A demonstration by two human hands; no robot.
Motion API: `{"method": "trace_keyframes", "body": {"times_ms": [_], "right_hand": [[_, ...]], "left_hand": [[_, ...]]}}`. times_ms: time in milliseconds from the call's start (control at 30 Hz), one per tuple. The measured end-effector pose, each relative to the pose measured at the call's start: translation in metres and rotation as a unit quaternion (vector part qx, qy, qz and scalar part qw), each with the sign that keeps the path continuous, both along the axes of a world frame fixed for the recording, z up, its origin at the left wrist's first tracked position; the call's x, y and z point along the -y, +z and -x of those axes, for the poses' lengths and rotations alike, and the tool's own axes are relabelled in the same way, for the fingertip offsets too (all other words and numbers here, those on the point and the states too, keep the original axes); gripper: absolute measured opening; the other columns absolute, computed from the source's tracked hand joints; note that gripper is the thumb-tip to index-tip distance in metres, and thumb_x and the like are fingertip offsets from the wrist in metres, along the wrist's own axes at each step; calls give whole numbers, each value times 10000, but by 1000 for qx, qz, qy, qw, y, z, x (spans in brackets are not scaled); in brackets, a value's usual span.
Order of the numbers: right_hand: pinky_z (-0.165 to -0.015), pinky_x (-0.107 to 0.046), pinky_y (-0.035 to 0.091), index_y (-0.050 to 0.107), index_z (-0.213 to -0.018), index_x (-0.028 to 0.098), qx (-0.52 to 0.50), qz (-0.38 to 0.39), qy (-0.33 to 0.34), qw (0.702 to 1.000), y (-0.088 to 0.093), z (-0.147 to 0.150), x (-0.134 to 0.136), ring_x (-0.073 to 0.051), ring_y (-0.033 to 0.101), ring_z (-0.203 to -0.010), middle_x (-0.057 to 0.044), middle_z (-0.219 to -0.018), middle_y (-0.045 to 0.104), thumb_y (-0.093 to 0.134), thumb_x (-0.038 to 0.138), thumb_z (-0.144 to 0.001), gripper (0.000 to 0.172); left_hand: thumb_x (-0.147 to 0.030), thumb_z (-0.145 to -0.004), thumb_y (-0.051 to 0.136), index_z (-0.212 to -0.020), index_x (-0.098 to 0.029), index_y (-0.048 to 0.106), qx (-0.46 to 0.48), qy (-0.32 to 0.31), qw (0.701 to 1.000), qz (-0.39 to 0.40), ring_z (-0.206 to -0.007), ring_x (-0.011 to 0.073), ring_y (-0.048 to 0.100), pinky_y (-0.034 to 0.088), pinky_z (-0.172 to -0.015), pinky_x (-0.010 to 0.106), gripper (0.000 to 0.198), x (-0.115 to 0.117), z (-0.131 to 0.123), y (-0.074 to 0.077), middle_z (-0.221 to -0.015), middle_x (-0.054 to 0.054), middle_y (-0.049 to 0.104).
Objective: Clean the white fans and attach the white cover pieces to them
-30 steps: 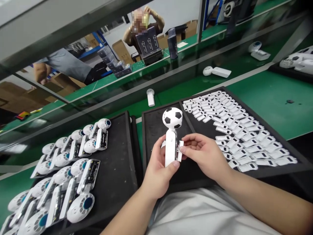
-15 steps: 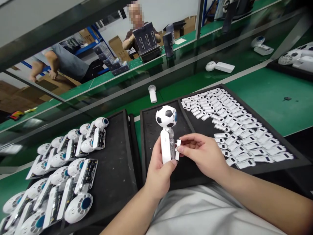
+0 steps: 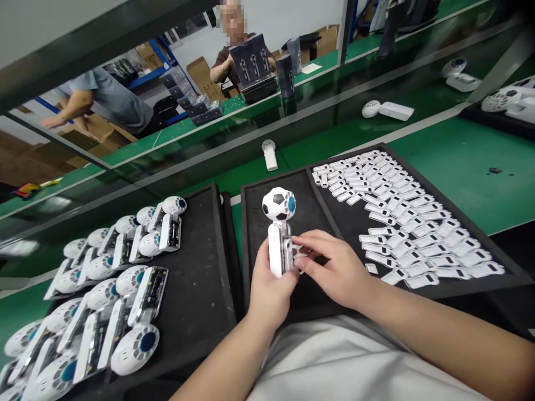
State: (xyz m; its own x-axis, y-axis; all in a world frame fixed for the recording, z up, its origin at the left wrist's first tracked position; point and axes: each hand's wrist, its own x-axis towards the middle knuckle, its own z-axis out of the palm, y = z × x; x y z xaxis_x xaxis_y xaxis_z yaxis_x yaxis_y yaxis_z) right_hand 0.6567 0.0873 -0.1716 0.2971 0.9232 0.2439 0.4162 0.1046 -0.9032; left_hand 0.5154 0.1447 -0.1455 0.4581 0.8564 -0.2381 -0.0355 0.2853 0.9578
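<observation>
My left hand (image 3: 271, 292) is wrapped round the white handle of a handheld fan (image 3: 279, 205), which stands upright with a black-and-white football-pattern head and a blue centre. The handle's right side is partly open, with inner parts showing. My right hand (image 3: 334, 267) pinches a small white piece (image 3: 300, 253) against that side; my fingers partly cover it. On the right, a black tray (image 3: 460, 223) bears many white covers (image 3: 422, 228) with dark windows. The black tray (image 3: 196, 267) on the left bears several white fans (image 3: 136, 348) with open handles.
White fans (image 3: 271, 155) lie on the green surface behind the trays, one further right (image 3: 393, 111). A dark tray edge with more fans (image 3: 512, 100) is at far right. Beyond the frame, a person (image 3: 221, 67) handles dark boxes and another (image 3: 112, 103) leans over cartons.
The fan has turned so its blue centre shows more, and the white piece now sits closer against the handle. The person at the left has moved their arms.
</observation>
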Motion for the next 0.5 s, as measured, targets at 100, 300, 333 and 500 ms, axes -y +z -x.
{"method": "trace_keyframes", "body": {"times_ms": [100, 300, 333, 500], "right_hand": [[-929, -484, 497, 595, -1243, 96, 287, 69, -29, 955, -23, -12, 1, -338, 601, -1097, -188, -1157, 644, 642, 400, -891, 467], [-659, -368, 462, 646, -833, 144, 490, 176, 37, 853, -50, -14, 4, -275, 647, -760, -122, -798, 656, 497, 241, -969, 223], [-638, -359, 452, 642, -833, 146, 491, 172, 38, 853, -51, -12, 4, -269, 647, -741, -123, -798, 657, 497, 221, -962, 208], [-580, -335, 432, 598, -787, 179, 491, 159, 36, 856, -39, -15, 7, -243, 655, -675, -91, -741, 654, 443, 160, -955, 229]], "left_hand": [[-161, -643, 683, -1000, -178, 591, 71, 18, 993, 88, -699, 142, 557, 450, -529, 238, 369, -7, 7, 1, -914, 35, 625], [-166, -623, 678, -937, -164, 592, 114, 73, 986, 95, -676, 132, 548, 416, -488, 230, 326, -16, 19, 16, -907, 51, 629], [-165, -622, 678, -932, -161, 594, 118, 77, 986, 92, -675, 134, 550, 416, -487, 231, 321, -17, 20, 19, -905, 52, 629], [-158, -648, 666, -919, -150, 609, 139, 89, 983, 85, -684, 136, 553, 421, -498, 238, 277, -21, 27, 24, -916, 63, 635]]}}
